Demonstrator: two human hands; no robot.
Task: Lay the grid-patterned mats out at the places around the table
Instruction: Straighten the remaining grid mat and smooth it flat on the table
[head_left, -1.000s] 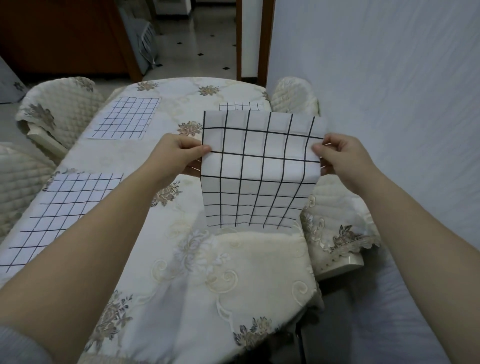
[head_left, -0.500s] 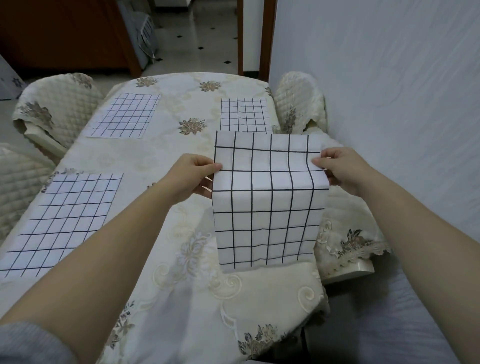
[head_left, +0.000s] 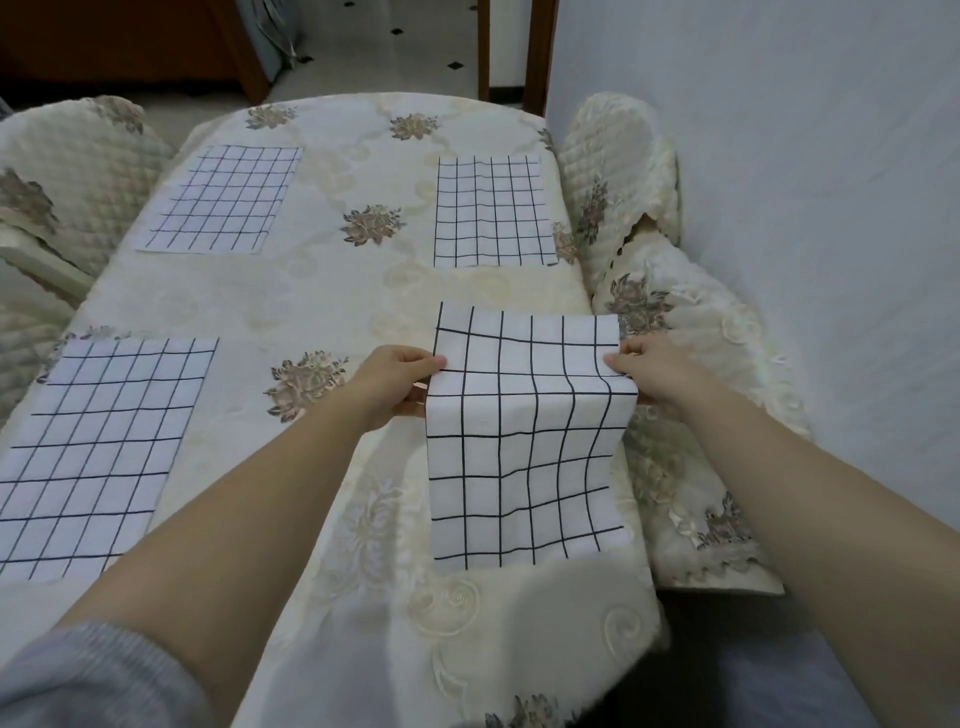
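Three white black-gridded cloth mats laid flat on cream floral tablecloth (head_left: 322, 291): at 11 o'clock (head_left: 223, 200), 1 o'clock (head_left: 493, 213), 9 o'clock (head_left: 98, 447). Fourth gridded mat (head_left: 524, 447) pinched at side edges by left hand (head_left: 395, 382) and right hand (head_left: 654, 376), draped over table at 3 o'clock.

Nothing here can be read from where I stand: no words, labels, brands or numbers on anything in sight; the grid-patterned mat (head_left: 524, 452) bears only plain black lines
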